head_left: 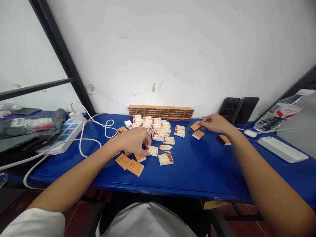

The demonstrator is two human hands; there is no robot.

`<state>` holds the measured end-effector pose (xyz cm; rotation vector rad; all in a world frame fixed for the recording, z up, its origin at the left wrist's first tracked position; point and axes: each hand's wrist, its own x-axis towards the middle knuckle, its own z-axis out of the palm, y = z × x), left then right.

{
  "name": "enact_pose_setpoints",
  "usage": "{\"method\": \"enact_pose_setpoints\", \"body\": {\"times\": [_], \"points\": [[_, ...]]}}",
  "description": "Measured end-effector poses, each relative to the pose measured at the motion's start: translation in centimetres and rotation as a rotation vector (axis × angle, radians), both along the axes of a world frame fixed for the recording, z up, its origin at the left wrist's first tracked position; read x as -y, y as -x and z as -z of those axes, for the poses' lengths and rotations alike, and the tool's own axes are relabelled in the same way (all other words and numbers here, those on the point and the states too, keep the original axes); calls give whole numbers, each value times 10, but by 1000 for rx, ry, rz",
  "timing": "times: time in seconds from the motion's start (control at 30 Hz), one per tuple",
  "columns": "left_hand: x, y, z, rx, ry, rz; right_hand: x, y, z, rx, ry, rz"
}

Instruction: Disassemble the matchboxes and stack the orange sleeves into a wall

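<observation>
Left hand (134, 140) pinches the match tray (152, 150) by its left end (it lies left-right). Right hand (214, 123) lightly grips an orange sleeve (196, 126), well off to the right.

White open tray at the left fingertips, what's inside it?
Pale wooden matches with red heads lie inside the white cardboard tray. The left hand covers its left end, hiding that part.

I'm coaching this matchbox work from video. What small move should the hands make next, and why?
Probably bring the hands together and slide the filled tray into the orange sleeve. The left hand pinches that open tray, the right hand touches the sleeve farther right, and the two pieces lie apart.
</observation>
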<state>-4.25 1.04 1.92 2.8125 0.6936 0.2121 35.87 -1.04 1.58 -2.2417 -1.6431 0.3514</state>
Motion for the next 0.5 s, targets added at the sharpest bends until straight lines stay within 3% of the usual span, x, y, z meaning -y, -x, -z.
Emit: {"method": "enact_pose_setpoints", "body": {"times": [0.27, 0.5], "points": [[0, -3, 0, -44, -3, -9, -3, -8, 2, 97, 67, 77], [-4, 6, -19, 86, 162, 12, -2, -34, 0, 221, 107, 87]]}}
